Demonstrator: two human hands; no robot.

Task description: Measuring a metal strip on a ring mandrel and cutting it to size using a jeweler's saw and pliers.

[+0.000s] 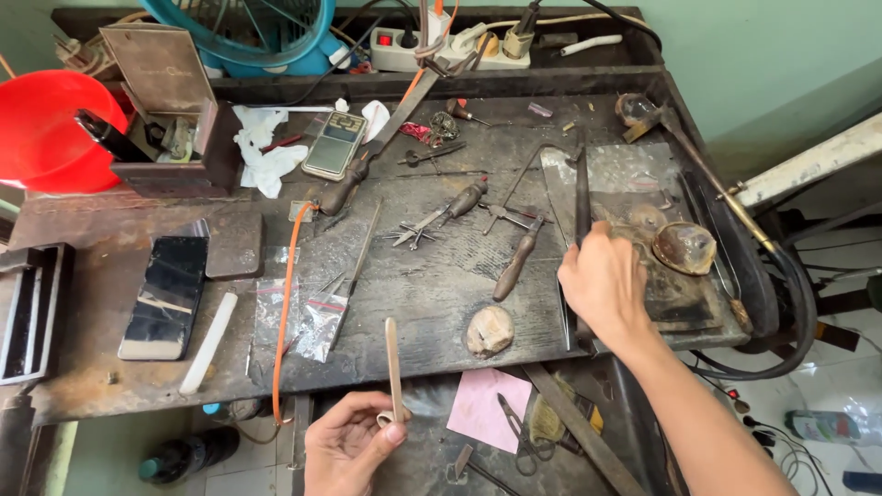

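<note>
Left hand pinches upright stick, tip pointing away

One camera sits on the person's head and looks down and forward at a dark metal workbench. It is close, so both hands show at the bottom. The bench fills most of the view.
</note>
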